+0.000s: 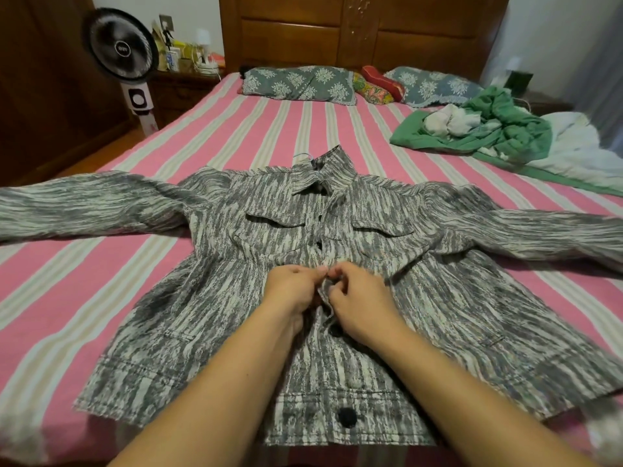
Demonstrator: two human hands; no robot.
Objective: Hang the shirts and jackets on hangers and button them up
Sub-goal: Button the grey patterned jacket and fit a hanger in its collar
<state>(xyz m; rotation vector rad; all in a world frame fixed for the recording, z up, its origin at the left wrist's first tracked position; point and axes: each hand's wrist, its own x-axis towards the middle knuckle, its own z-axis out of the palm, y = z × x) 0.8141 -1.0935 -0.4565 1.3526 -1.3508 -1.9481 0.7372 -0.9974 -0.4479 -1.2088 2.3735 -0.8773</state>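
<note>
A grey and white patterned jacket (215, 298) lies flat on the bed, front up, sleeves spread to both sides. A thin hanger hook (303, 156) pokes out at its collar. Black buttons run down the front placket; the bottom button (347, 416) sits on the hem band. My left hand (291, 287) and my right hand (357, 299) meet at the middle of the placket. Each pinches an edge of the jacket front between fingers and thumb. The button between them is hidden by my fingers.
The bed (101, 274) has a pink and white striped sheet. A heap of green and white clothes (488, 129) lies at the far right. Pillows (300, 83) line the wooden headboard. A standing fan (123, 52) and a cluttered nightstand are at the far left.
</note>
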